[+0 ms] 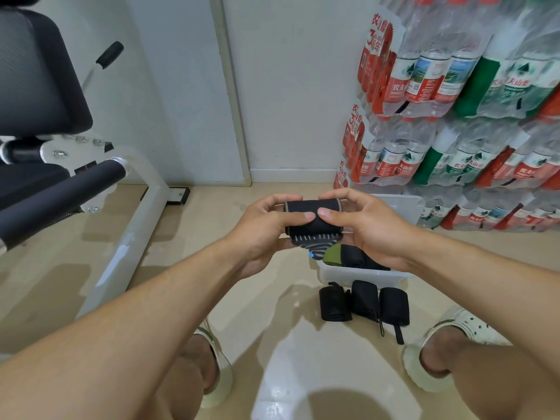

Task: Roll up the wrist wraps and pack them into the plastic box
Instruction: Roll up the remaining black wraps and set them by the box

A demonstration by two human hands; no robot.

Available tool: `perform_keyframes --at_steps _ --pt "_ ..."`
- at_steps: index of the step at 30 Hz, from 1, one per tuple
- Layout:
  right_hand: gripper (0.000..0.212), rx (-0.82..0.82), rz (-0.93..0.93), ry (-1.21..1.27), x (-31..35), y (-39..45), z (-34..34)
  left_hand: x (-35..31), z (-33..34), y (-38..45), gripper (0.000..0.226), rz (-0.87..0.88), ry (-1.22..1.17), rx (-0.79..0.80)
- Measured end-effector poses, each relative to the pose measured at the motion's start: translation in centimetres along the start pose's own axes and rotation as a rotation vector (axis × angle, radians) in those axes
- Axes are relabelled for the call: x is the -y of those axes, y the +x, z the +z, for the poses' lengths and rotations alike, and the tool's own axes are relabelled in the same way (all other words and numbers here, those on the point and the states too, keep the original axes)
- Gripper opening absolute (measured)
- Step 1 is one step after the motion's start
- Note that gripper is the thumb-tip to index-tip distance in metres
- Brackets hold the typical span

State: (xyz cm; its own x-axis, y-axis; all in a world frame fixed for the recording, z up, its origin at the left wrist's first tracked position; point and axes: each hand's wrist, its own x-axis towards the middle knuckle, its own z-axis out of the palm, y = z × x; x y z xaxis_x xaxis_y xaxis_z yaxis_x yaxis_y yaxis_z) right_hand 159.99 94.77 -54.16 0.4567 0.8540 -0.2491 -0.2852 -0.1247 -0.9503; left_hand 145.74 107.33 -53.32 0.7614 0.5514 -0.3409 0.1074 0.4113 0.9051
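Both hands hold a black wrist wrap [313,209] in the air above the floor; it is mostly rolled, and a patterned grey end hangs below it. My left hand [266,225] grips its left side, thumb on top. My right hand [363,225] grips the right side the same way. Below, a clear plastic box [360,275] stands on the floor and holds black and green wraps [348,256]. In front of the box lie three black rolled wraps [363,301] side by side.
A white gym bench frame [133,225] with black padded rollers stands at the left. Stacked packs of bottled water [454,116] fill the right wall. My feet in white sandals [448,338] flank the wraps on the beige floor.
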Motion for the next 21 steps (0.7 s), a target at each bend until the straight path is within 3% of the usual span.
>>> perform_keyframes --at_steps 8,11,21 --pt "0.039 0.016 -0.139 -0.144 -0.03 -0.42 0.25 -0.16 -0.33 0.04 0.032 -0.105 -0.05 0.015" --pt "0.051 0.014 -0.103 -0.141 -0.12 -0.19 0.15 -0.25 -0.29 0.0 0.036 -0.081 -0.041 -0.012" --pt "0.051 0.014 0.135 0.101 -0.02 0.21 -0.13 0.13 -0.04 -0.27 0.043 0.121 0.145 -0.012"
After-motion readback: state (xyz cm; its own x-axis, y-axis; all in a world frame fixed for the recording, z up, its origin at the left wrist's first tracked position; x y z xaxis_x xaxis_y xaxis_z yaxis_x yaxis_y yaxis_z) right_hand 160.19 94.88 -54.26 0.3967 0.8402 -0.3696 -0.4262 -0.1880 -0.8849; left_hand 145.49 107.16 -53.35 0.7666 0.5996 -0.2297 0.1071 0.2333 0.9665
